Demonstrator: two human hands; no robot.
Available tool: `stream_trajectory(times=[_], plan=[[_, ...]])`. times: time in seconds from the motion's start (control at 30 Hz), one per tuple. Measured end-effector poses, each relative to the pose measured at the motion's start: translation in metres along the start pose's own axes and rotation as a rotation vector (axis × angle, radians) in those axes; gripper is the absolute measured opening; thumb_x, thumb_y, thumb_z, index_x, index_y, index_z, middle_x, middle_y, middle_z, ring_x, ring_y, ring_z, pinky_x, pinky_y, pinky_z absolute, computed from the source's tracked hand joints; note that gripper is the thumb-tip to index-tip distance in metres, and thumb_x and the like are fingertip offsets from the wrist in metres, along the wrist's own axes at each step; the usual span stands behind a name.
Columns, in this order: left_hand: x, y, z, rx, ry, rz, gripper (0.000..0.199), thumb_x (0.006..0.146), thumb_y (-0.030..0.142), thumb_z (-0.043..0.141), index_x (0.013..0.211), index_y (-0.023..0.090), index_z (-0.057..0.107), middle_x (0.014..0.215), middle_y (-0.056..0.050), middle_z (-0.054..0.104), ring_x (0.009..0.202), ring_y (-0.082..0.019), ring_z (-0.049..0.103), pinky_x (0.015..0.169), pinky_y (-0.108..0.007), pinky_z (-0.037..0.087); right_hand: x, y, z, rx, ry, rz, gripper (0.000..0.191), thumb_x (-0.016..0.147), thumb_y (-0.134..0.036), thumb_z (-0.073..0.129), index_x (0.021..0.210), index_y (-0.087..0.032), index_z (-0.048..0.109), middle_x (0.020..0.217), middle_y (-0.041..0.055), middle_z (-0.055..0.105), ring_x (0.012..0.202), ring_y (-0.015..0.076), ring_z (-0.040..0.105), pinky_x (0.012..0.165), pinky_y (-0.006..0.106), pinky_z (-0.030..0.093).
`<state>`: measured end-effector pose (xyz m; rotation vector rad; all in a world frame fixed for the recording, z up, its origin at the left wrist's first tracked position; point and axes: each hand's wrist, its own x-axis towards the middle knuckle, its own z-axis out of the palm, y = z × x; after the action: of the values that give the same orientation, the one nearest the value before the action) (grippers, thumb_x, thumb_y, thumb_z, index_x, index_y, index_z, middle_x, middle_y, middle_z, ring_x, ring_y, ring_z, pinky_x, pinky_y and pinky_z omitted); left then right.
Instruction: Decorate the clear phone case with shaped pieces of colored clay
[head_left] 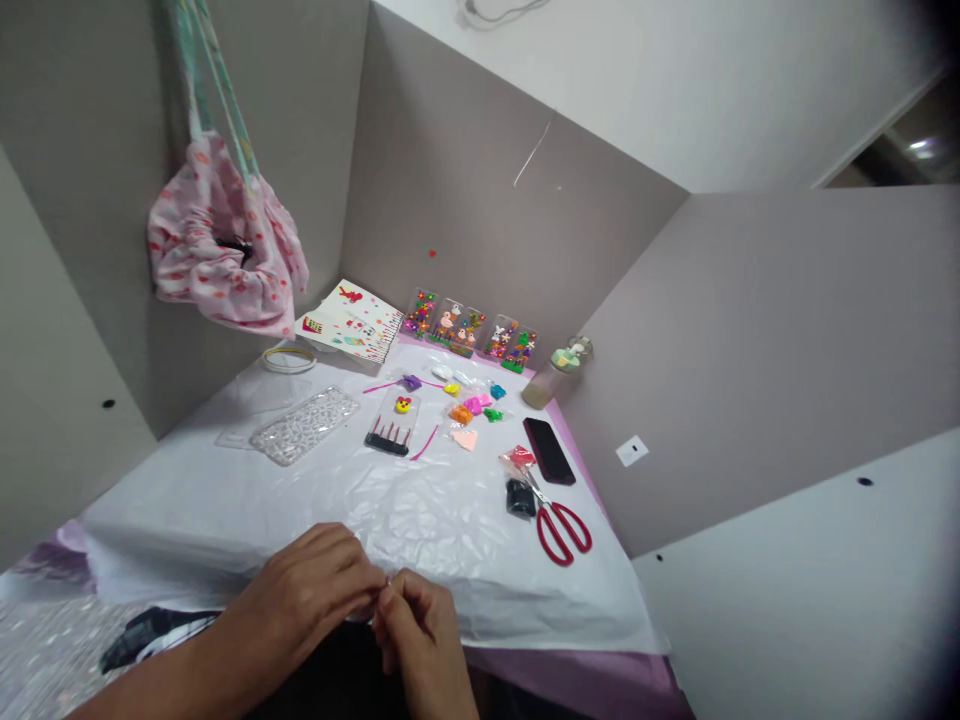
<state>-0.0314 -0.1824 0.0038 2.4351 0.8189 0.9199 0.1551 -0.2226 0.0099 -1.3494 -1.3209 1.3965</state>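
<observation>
My left hand point(322, 580) and my right hand point(420, 615) meet at the front edge of the table. Both are closed, fingertips pinched together around something tiny, with only a speck showing between them. Beyond them lies a clear phone case point(394, 420) decorated with a yellow face with red ears point(403, 405), a black strip and several dark red upright strips. A thin magenta strip point(425, 443) rests beside that case. Farther right are small bags of coloured clay, including orange point(460, 414), green point(493, 414) and black point(520, 498).
Red-handled scissors point(555, 535) and a dark phone point(549, 450) lie at the right. A bottle point(551, 380) stands behind them. Decorated clear cases point(457, 325) lean on the back panel. At left are a patterned case point(306, 425), a drawn-on sheet point(352, 322) and a hanging pink bag point(225, 240).
</observation>
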Motion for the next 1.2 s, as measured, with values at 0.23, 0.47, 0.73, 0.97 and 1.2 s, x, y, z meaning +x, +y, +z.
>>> stream_trajectory(times=[0.23,0.47,0.73,0.97,1.2], plan=[[0.012,-0.002,0.0,-0.233,-0.077,-0.324,0.009,0.098,0.022,0.055,0.091,0.023,0.06,0.102,-0.001,0.063,0.093,-0.019,0.059,0.083,-0.029,0.043,-0.005,0.018,0.015,-0.542,0.223,-0.421,0.023,0.099,-0.025,0.046,0.078,-0.022,0.056,0.073,0.0001,0.061,0.063,0.0151,0.055,0.063,0.028,0.035],[0.019,-0.003,-0.008,-0.619,-0.269,-0.55,0.014,0.085,0.033,0.062,0.094,0.021,0.058,0.087,0.002,0.063,0.079,-0.018,0.056,0.073,-0.027,0.044,-0.005,0.009,0.009,-0.563,0.185,-0.421,0.022,0.098,-0.02,0.047,0.085,-0.023,0.064,0.079,0.003,0.068,0.068,0.0172,0.063,0.064,0.029,0.037],[0.018,-0.002,-0.011,-0.562,-0.211,-0.5,0.017,0.091,0.035,0.054,0.087,0.02,0.061,0.09,-0.001,0.065,0.086,-0.02,0.058,0.08,-0.03,0.044,-0.007,0.009,0.011,-0.558,0.166,-0.428,0.021,0.099,-0.02,0.047,0.085,-0.023,0.063,0.079,0.0029,0.066,0.068,0.0173,0.059,0.068,0.03,0.037],[0.017,-0.002,-0.001,-0.544,-0.239,-0.55,0.012,0.082,0.033,0.055,0.079,0.021,0.053,0.082,0.002,0.058,0.079,-0.018,0.05,0.072,-0.028,0.039,-0.007,0.012,0.018,-0.602,0.15,-0.43,0.02,0.096,-0.02,0.049,0.082,-0.023,0.062,0.076,0.0031,0.066,0.065,0.0177,0.059,0.061,0.031,0.029],[0.022,-0.003,-0.007,-0.637,-0.253,-0.578,0.015,0.076,0.034,0.059,0.078,0.021,0.05,0.076,0.004,0.051,0.073,-0.016,0.044,0.067,-0.026,0.036,-0.006,-0.005,0.0,-0.657,0.196,-0.563,0.025,0.103,-0.032,0.058,0.08,-0.023,0.065,0.073,0.0035,0.067,0.065,0.0187,0.06,0.062,0.03,0.036]])
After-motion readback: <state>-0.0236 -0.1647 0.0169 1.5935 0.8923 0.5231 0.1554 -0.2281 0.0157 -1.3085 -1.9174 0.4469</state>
